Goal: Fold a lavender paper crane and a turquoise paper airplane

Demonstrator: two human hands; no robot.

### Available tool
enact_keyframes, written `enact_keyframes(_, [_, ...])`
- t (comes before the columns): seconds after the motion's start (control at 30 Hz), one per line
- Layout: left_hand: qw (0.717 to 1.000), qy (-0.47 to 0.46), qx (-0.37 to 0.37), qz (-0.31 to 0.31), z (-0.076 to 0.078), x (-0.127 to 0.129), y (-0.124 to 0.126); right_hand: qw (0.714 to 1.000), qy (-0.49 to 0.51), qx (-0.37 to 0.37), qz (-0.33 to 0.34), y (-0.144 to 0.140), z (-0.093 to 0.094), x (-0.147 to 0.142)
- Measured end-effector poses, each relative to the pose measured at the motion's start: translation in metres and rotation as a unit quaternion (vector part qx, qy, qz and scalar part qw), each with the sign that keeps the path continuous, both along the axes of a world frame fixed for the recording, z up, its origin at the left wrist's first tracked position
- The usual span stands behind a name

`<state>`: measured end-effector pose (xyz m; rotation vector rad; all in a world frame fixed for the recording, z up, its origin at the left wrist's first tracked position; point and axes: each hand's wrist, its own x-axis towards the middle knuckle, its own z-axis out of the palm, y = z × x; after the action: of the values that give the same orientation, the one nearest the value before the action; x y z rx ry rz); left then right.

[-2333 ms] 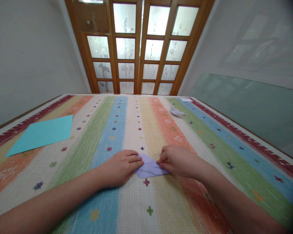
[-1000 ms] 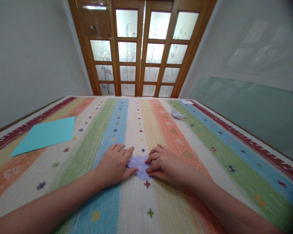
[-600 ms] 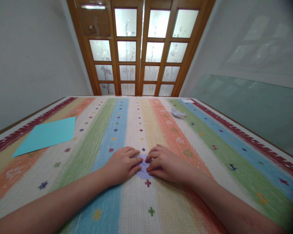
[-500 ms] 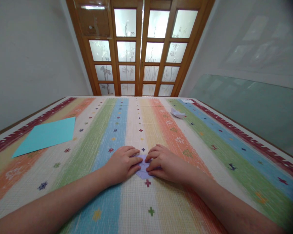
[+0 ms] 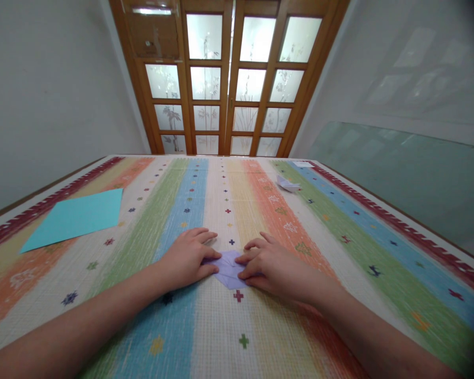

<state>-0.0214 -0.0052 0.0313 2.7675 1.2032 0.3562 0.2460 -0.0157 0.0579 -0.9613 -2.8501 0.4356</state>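
A small folded piece of lilac paper (image 5: 228, 271) lies flat on the striped mat (image 5: 205, 326) in front of me. My left hand (image 5: 185, 258) rests on its left edge, fingers spread and pressing down. My right hand (image 5: 268, 266) covers its right side, fingertips on the paper near the middle fold. Both hands hide the paper's outer corners.
A turquoise sheet of paper (image 5: 76, 217) lies at the left of the mat. A small white folded paper figure (image 5: 287, 183) and a white slip (image 5: 302, 165) sit far right. Wooden glazed doors (image 5: 225, 79) stand beyond the mat; a wall runs along the right.
The lilac paper has gone from a wider shape to a narrower one as my hands closed in on it. Just now my left hand slid slightly left and its fingers spread.
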Motion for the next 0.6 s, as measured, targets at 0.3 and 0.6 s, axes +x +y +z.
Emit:
enact_keyframes(0.3, [0.999,0.033,0.007,0.026,0.009,-0.005,-0.001,0.999,-0.046,0.023,-0.015,-0.015,0.005,0.005])
enact_keyframes(0.6, [0.995,0.079,0.054,-0.013,0.014,-0.012,-0.004,0.997,-0.058,0.020,-0.052,-0.023,0.008,0.004])
